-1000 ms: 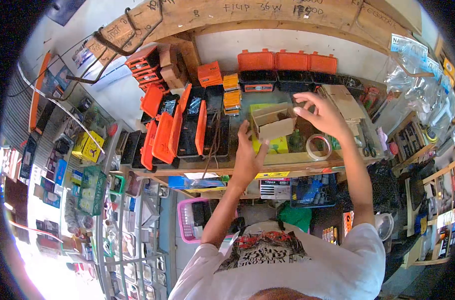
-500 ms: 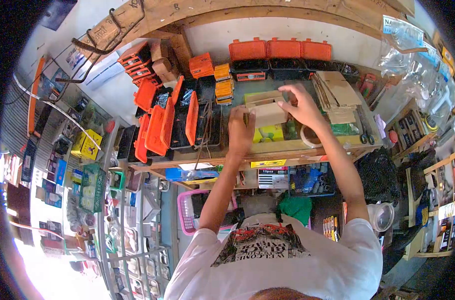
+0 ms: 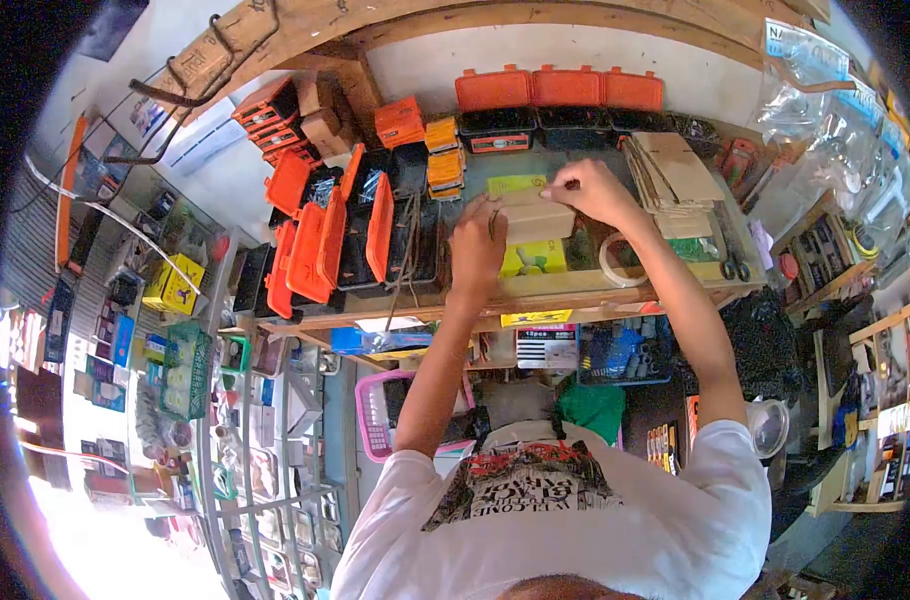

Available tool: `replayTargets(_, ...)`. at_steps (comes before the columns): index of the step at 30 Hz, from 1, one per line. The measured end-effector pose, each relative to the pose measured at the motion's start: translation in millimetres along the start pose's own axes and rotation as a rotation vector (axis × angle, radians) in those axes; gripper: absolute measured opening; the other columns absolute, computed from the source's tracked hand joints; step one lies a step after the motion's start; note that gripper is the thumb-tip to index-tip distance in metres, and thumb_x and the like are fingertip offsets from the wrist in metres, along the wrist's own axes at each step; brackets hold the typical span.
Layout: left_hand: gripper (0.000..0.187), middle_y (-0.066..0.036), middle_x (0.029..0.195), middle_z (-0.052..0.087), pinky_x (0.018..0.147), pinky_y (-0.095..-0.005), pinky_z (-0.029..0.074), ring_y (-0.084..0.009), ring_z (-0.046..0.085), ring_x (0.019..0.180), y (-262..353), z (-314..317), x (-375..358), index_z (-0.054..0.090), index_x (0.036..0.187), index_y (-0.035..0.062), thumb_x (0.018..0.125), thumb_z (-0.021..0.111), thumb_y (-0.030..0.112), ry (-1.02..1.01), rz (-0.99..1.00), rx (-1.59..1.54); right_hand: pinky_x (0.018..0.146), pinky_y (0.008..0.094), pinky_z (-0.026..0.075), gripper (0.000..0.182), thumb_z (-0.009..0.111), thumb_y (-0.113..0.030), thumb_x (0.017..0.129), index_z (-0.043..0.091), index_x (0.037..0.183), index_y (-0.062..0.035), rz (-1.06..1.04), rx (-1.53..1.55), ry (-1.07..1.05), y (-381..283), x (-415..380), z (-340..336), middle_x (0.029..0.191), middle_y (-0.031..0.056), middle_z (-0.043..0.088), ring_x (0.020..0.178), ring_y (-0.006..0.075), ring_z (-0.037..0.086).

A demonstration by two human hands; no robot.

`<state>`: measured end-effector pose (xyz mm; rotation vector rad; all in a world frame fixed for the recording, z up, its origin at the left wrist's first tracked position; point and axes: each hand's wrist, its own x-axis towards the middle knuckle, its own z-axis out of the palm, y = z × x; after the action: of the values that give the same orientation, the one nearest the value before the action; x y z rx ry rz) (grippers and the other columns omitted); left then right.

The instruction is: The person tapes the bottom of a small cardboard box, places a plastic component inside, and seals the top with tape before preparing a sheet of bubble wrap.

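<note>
A small brown cardboard box (image 3: 537,223) lies on the workbench with its plain face up. My left hand (image 3: 478,243) is closed around the box's left end. My right hand (image 3: 593,192) has its fingertips pinched together at the far right edge of the box; the exact bit of card between them is too small to make out. Beneath the box, yellow-green printed sheets (image 3: 533,259) show on the glass bench top. A stack of flat cardboard pieces (image 3: 675,170) lies to the right of my right hand.
Open orange-lidded toolboxes (image 3: 317,250) with screws stand on the left, and more orange lids (image 3: 560,88) line the back. A roll of tape (image 3: 620,262) and scissors (image 3: 734,266) lie near the bench's front right. Yellow packets (image 3: 443,158) are stacked behind my left hand.
My right hand has gone from spread fingers at the box's right end to a pinch at its far edge. The box's far side, raised before, now looks folded down.
</note>
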<state>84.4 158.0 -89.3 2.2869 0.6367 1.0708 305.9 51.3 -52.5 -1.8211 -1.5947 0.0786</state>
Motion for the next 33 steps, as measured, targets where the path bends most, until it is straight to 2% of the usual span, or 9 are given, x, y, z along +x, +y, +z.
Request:
replayTargets(3,0.026,-0.021,0.135,0.062,0.101,-0.0495,0.049,-0.0422,0.059,0.121,8.2,-5.8,1.0,0.069,0.115,0.0012,0.096,0.062,0.017,-0.086,-0.027,0.094,0.07,0.039,0.053,0.026,0.083,-0.03,0.083,0.078,0.092,-0.0061,0.068,0.092,-0.044,12.4,15.5,6.2,0.078,0.0135,0.074,0.071,0.0249,0.069)
replayTargets(6,0.024,-0.022,0.134,0.063,0.098,-0.0475,0.052,-0.0406,0.061,0.12,4.0,-5.5,4.9,0.069,0.113,0.0036,0.097,0.061,0.019,-0.021,0.268,0.351,0.072,0.0386,0.053,0.028,0.084,-0.031,0.081,0.079,0.096,-0.0077,0.051,0.084,-0.055,11.4,16.9,4.8,0.084,0.0146,0.075,0.075,0.0247,0.07)
replayTargets(9,0.025,-0.021,0.135,0.062,0.1,-0.0483,0.052,-0.0409,0.06,0.122,1.9,-4.9,12.3,0.069,0.115,0.0034,0.098,0.06,0.019,-0.178,0.356,0.377,0.074,0.0394,0.054,0.031,0.084,-0.032,0.081,0.079,0.1,-0.0079,0.105,0.043,-0.179,8.2,23.2,-4.9,0.089,0.0166,0.075,0.08,0.0255,0.071)
replayTargets(12,0.027,-0.02,0.136,0.062,0.102,-0.0489,0.051,-0.0422,0.058,0.125,4.5,-7.9,16.0,0.067,0.117,0.0025,0.098,0.059,0.019,-0.212,0.38,0.399,0.075,0.0393,0.054,0.025,0.081,-0.026,0.082,0.08,0.1,-0.0089,0.027,-0.014,-0.224,6.1,31.7,-0.4,0.091,0.0167,0.076,0.083,0.0262,0.072)
replayTargets(21,0.031,-0.02,0.139,0.06,0.11,-0.0489,0.044,-0.0428,0.053,0.131,-1.0,-2.6,11.7,0.066,0.122,0.0013,0.099,0.058,0.021,-0.194,0.272,0.252,0.069,0.0416,0.052,0.013,0.072,-0.01,0.081,0.078,0.091,-0.0054,0.135,0.064,-0.109,0.6,34.6,19.3,0.083,0.0199,0.073,0.074,0.0285,0.069)
replayTargets(24,0.031,-0.022,0.136,0.061,0.105,-0.0506,0.047,-0.0444,0.058,0.124,-4.9,-2.4,18.7,0.069,0.117,-0.0007,0.097,0.062,0.023,-0.201,0.3,0.2,0.068,0.0424,0.051,0.01,0.072,-0.01,0.08,0.078,0.087,-0.0048,0.128,0.066,-0.076,2.8,34.6,23.7,0.08,0.0192,0.072,0.072,0.0286,0.069)
replayTargets(27,0.029,-0.025,0.121,0.068,0.092,-0.0503,0.053,-0.0434,0.067,0.105,-1.0,-6.4,35.6,0.072,0.109,-0.0015,0.093,0.068,0.022,-0.241,0.081,0.055,0.068,0.0419,0.052,0.011,0.073,-0.01,0.08,0.078,0.088,-0.0054,0.092,0.075,-0.071,10.2,38.9,29.6,0.081,0.0185,0.073,0.072,0.0289,0.069)
replayTargets(30,0.029,-0.024,0.1,0.073,0.076,-0.0482,0.056,-0.0399,0.071,0.081,-15.9,9.9,62.3,0.074,0.102,-0.0007,0.086,0.076,0.023,-0.175,0.08,-0.001,0.068,0.0411,0.052,0.011,0.073,-0.011,0.08,0.079,0.088,-0.0055,0.145,0.057,-0.052,3.5,35.1,26.2,0.081,0.0175,0.073,0.071,0.0271,0.069)
replayTargets(33,0.03,-0.02,0.083,0.073,0.068,-0.043,0.055,-0.0328,0.07,0.068,-25.6,16.8,79.5,0.076,0.095,0.0001,0.081,0.081,0.026,-0.279,0.14,0.225,0.068,0.04,0.052,0.012,0.077,-0.017,0.082,0.079,0.088,-0.0062,0.071,0.049,-0.041,6.4,34.1,23.5,0.08,0.0161,0.073,0.071,0.0242,0.068)
